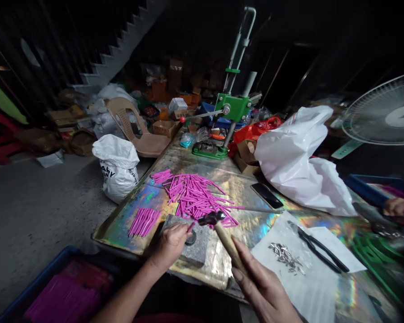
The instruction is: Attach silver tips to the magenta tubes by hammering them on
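Note:
My left hand (172,238) is closed on a thin pink stick (190,227), held over a grey stone block (197,246) near the table's front edge. A round dark piece (190,238) sits on the block beside my fingers. In my right hand (261,287) is a hammer (229,244), gripped by its wooden handle. Its dark metal head hovers just right of the stick's end. Behind the block lies a loose heap of pink sticks (198,195), with a neater row of sticks (144,222) to the left. Small silver metal pieces (286,256) lie on white paper at right.
Black-handled pliers (319,251) and a phone (266,195) lie on the right. A green hand press (232,107) stands at the back beside a large white bag (296,157). Another person's hand (399,207) shows at the right edge. A blue bin (59,287) stands lower left.

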